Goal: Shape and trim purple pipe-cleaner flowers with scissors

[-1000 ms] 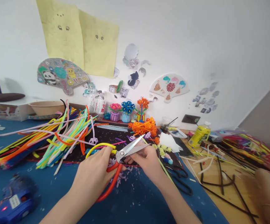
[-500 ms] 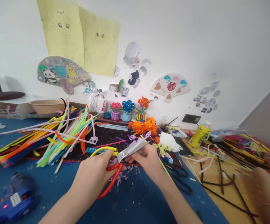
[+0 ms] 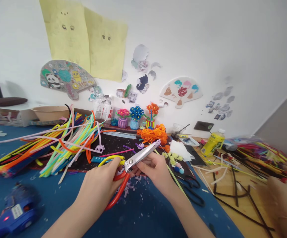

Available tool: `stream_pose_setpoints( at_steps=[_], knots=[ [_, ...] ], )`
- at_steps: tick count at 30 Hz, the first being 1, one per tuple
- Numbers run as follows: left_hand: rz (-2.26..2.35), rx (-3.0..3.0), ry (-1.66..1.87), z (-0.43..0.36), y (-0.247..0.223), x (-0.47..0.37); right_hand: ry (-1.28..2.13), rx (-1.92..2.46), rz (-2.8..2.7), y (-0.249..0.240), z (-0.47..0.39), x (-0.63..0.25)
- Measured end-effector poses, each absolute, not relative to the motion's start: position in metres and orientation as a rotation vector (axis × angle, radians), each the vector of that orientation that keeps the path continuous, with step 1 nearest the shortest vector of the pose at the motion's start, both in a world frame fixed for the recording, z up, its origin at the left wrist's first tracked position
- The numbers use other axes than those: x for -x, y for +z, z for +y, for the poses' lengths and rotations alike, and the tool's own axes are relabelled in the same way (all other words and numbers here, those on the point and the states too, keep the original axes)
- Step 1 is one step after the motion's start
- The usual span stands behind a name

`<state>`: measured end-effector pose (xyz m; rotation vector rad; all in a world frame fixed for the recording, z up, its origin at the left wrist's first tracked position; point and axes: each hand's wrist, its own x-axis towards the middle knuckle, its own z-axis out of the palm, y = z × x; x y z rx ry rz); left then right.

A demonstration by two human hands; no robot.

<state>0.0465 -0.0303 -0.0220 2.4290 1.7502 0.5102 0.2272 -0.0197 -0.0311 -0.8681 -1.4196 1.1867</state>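
Scissors (image 3: pixel 141 158) with red and yellow handles point up and to the right, their blades together. My left hand (image 3: pixel 96 181) is closed around the handles, its fingertips partly hidden. My right hand (image 3: pixel 157 172) is closed just under the blades, with thumb and fingers pinched near a small purple piece that is mostly hidden. A bit of purple fuzzy stem (image 3: pixel 158 142) shows at the blade tips. Purple clippings (image 3: pixel 128 189) lie on the blue table (image 3: pixel 138 221) below the hands.
Colourful fuzzy stems (image 3: pixel 59 145) are piled at left, above a blue glue gun (image 3: pixel 17 208). Orange flowers (image 3: pixel 153 134) and small flower pots (image 3: pixel 134 123) stand behind. Black scissors (image 3: pixel 193 193) lie at right, near a yellow bottle (image 3: pixel 212 143). Another person's hand (image 3: pixel 279 195) is at far right.
The scissor blades, slightly apart before, have come together, and their tips are a little higher. My right hand has shifted slightly. The other person's hand has moved a little.
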Motion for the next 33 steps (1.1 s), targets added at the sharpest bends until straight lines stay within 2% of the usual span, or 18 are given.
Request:
stream_pose_setpoints(
  at_steps=[8,15,23,29,33],
  knots=[
    [1.764,-2.533,0.784,-0.028,-0.0249,-0.0476,1.15,0.84,-1.437,-0.0297,-0.0186,-0.2281],
    [1.827,-2.438,0.563,-0.0288,-0.025,-0.0424,1.143,0.845,-1.426,-0.0288,-0.0217,-0.227],
    [1.789,-2.523,0.792,-0.0261,-0.0249,-0.0481,1.146,0.847,-1.429,-0.0265,-0.0216,-0.2282],
    [1.834,-2.478,0.474,-0.0283,-0.0223,-0.0449,1.123,0.863,-1.405,-0.0248,-0.0232,-0.2296],
    [1.868,-2.381,0.567,-0.0294,-0.0202,-0.0457,1.065,0.894,-1.417,-0.025,-0.0227,-0.2302]
  ],
)
